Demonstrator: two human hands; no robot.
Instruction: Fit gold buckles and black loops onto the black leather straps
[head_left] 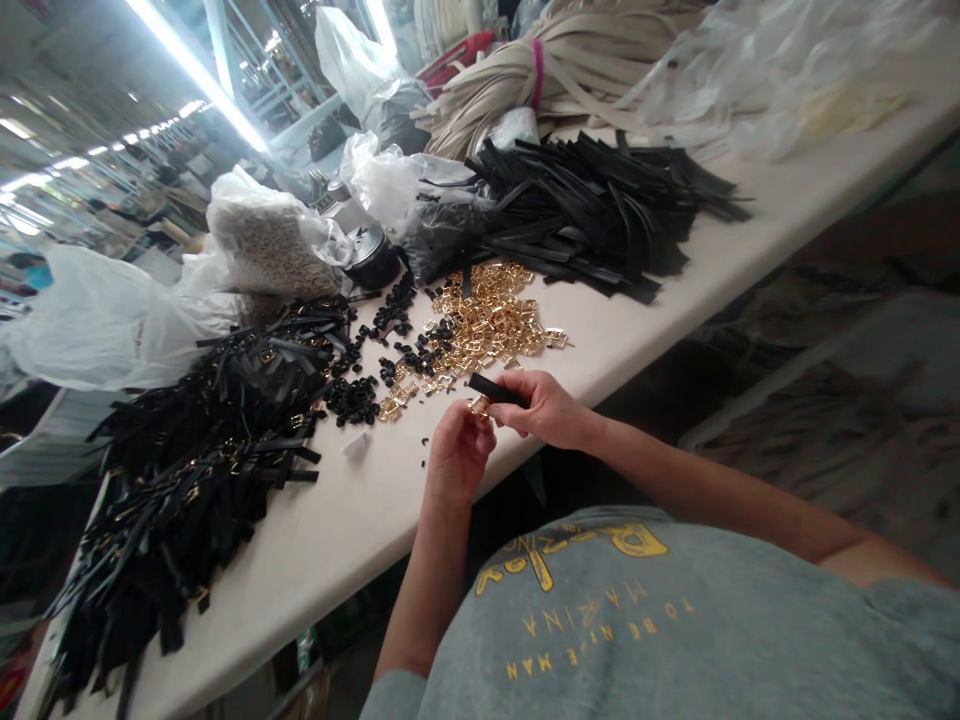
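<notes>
My right hand pinches a short black strap near the table's front edge. My left hand meets it from below, its fingers closed on a small gold buckle at the strap's end. Just beyond the hands lies a heap of gold buckles mixed with small black loops.
A white table carries a pile of black straps at the far right and a pile of straps with buckles at the left. Plastic bags, a bundle of beige straps and a bag of small parts stand behind.
</notes>
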